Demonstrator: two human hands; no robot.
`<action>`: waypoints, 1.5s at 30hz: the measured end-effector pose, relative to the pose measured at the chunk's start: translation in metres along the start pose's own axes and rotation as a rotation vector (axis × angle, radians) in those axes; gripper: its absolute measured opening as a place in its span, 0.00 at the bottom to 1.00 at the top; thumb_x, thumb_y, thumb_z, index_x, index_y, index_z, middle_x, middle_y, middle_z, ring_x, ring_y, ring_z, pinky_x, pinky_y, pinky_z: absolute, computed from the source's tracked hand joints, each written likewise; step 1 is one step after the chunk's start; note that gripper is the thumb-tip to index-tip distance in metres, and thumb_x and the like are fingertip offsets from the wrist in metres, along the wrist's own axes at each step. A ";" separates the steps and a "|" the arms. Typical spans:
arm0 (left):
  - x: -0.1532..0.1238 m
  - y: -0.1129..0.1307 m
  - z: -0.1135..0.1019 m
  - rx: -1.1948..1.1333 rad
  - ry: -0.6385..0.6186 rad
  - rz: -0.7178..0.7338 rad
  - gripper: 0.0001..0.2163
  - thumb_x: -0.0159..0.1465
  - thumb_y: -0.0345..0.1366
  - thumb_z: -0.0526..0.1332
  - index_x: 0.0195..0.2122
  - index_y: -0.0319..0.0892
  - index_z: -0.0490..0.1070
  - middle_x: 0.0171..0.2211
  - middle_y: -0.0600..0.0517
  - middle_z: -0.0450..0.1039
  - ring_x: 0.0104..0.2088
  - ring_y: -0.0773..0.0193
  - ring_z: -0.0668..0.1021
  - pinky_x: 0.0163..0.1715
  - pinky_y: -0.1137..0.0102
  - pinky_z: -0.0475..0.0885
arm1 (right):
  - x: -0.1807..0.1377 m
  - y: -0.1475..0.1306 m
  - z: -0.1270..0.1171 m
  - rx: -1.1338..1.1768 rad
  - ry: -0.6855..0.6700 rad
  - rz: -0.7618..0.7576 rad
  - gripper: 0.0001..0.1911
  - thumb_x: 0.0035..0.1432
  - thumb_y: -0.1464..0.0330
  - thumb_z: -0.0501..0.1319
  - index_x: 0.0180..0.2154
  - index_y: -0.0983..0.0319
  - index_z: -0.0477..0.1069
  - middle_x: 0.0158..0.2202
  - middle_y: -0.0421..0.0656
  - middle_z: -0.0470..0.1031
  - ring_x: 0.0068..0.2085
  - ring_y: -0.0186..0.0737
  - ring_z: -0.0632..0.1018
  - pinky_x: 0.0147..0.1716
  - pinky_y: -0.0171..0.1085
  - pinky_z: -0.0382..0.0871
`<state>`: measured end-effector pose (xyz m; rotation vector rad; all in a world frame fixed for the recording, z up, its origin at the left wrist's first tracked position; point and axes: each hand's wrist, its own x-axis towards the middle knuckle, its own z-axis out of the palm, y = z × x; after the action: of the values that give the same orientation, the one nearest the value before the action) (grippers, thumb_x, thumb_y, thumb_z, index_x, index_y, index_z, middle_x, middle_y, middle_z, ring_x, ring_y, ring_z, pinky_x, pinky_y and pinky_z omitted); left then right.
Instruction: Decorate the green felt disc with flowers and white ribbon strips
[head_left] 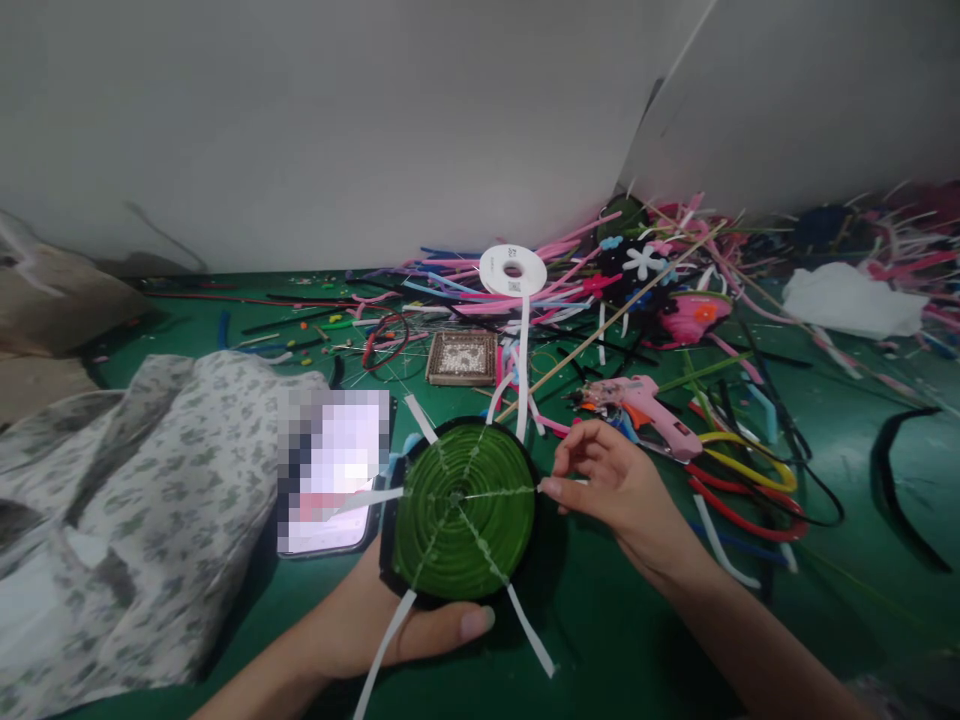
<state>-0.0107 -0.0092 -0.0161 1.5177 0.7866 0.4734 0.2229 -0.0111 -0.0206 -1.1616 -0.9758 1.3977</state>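
Observation:
A round green coiled piece (499, 535) with a black rim faces up, resting in my left hand (420, 625). The left thumb lies along its lower edge, while the fingers are hidden beneath it. Several white ribbon strips (531, 630) stick out around the rim, and clear, glue-like lines run from the centre toward them. At the right edge my right hand (600, 480) pinches thumb to finger on a small white end, which looks like a ribbon strip mostly covered by the fingertips. A taut thin line reaches from there to the centre.
A white ribbon spool (513, 270) stands behind, its ribbon hanging toward the disc. Right of it lie a pink glue gun (656, 410) and coloured pipe cleaners (750, 510). A phone (345, 470) and patterned cloth (217, 450) lie left; a small ornate box (461, 358) sits behind.

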 end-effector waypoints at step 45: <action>-0.001 0.004 0.001 0.096 -0.019 -0.002 0.29 0.53 0.41 0.67 0.56 0.43 0.65 0.56 0.45 0.69 0.54 0.49 0.72 0.56 0.58 0.65 | -0.001 0.002 0.003 0.098 -0.050 0.048 0.20 0.41 0.73 0.71 0.35 0.57 0.65 0.30 0.33 0.64 0.29 0.29 0.73 0.30 0.31 0.73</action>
<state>-0.0096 -0.0107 -0.0126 1.6085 0.8053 0.4239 0.2192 -0.0125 -0.0219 -1.0883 -0.9089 1.5023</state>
